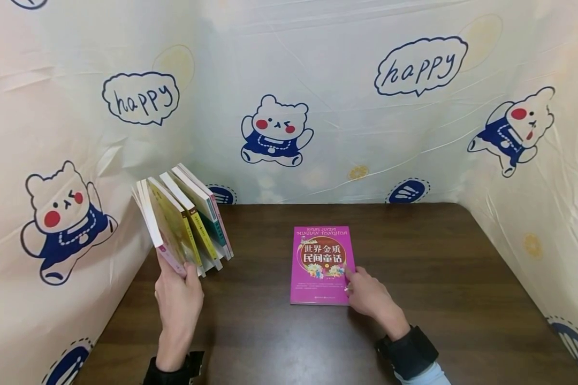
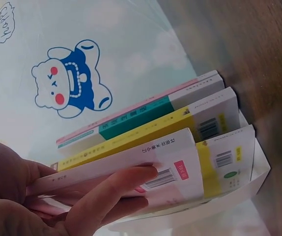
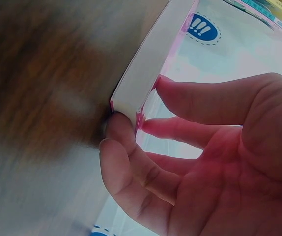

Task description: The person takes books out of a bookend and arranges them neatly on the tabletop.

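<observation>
My left hand [image 1: 179, 291] grips a pale pink book [image 1: 171, 260] at the near left end of an upright, leaning row. Thumb and fingers lie on both sides of it in the left wrist view. Beside it stand two yellow-spined books [image 1: 204, 235], then a teal-spined book [image 1: 215, 231] and a thin pink one [image 1: 223, 230]. A magenta book [image 1: 318, 293] with a flowered cover lies flat on the table. At its right edge, my right hand [image 1: 370, 295] pinches it, fingertips on the cover and against the white page block [image 3: 148, 59].
A white holder [image 2: 260, 179] shows under the row of books. The dark wooden table [image 1: 414, 240] reaches back to a pale cloth [image 1: 337, 133] printed with bears, which also hangs along the left and right sides.
</observation>
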The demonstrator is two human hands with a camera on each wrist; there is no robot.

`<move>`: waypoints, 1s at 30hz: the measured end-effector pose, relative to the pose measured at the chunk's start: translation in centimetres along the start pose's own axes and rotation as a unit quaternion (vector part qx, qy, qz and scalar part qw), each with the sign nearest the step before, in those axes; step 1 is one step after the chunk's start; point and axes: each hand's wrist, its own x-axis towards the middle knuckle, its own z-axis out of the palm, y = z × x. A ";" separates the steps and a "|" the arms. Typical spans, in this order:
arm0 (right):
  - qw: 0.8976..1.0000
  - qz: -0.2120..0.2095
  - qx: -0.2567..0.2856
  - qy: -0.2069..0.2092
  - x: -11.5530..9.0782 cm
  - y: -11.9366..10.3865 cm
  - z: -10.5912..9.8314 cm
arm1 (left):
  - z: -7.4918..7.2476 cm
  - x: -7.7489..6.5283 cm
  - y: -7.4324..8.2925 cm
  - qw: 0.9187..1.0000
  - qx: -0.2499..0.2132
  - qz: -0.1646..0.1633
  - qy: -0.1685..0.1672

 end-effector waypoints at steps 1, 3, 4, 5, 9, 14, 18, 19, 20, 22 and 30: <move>1.000 0.000 0.000 0.000 0.0 0.0 0.0 | -0.1 -0.1 0.1 1.000 -0.001 -0.002 -0.002; 1.000 0.000 -0.003 0.000 0.0 0.0 0.0 | -0.2 -0.2 0.2 1.000 -0.004 -0.004 -0.006; 1.000 0.000 -0.003 0.000 0.0 0.0 0.0 | -0.2 -0.3 0.3 1.000 -0.006 -0.005 -0.008; 1.000 0.000 -0.004 -0.001 0.0 0.0 -0.1 | -0.3 -0.3 0.3 1.000 -0.007 -0.005 -0.009; 1.000 0.003 -0.006 -0.002 0.0 -0.1 -0.1 | -0.6 -0.5 0.6 1.000 -0.011 -0.006 -0.009; 1.000 0.003 -0.004 -0.004 0.0 -0.1 -0.1 | -0.9 -0.8 0.9 1.000 -0.008 -0.003 -0.002; 1.000 0.006 -0.001 -0.005 0.0 -0.1 -0.1 | -1.1 -1.2 1.3 1.000 -0.009 0.000 0.001; 1.000 0.007 0.000 -0.006 0.0 -0.1 -0.1 | -1.2 -1.3 1.4 1.000 -0.009 0.000 0.002; 1.000 0.006 0.001 -0.005 0.0 -0.1 -0.1 | -1.2 -1.4 1.4 1.000 -0.008 -0.001 0.003; 1.000 0.005 0.001 -0.005 0.0 -0.1 -0.1 | -1.4 -1.5 1.6 1.000 -0.006 -0.002 0.003; 1.000 0.002 0.003 -0.002 -0.1 0.0 -0.1 | -1.9 -2.4 2.4 1.000 -0.007 -0.001 0.004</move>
